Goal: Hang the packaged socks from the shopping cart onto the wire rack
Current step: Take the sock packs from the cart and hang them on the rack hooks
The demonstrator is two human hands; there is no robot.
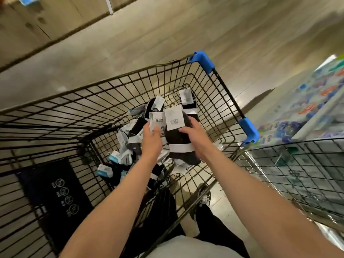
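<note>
A black wire shopping cart (229, 95) with blue corner guards fills the middle of the head view. Several packaged socks (126, 146), black and white with paper labels, lie piled on its floor. My left hand (151, 140) grips a sock pack with a white printed card (157, 121). My right hand (193, 138) holds a dark sock pack (179, 144) with a white band and a barcode card. Both packs are held side by side above the pile. The wire rack (307, 164) shows at the right, blurred, low beside the cart.
A shelf of colourful packaged goods (316, 101) stands at the right behind the rack. A dark sign panel (55, 192) hangs on the cart's near-left side. Beige floor tiles stretch ahead. My legs and a shoe (204, 200) show below the cart.
</note>
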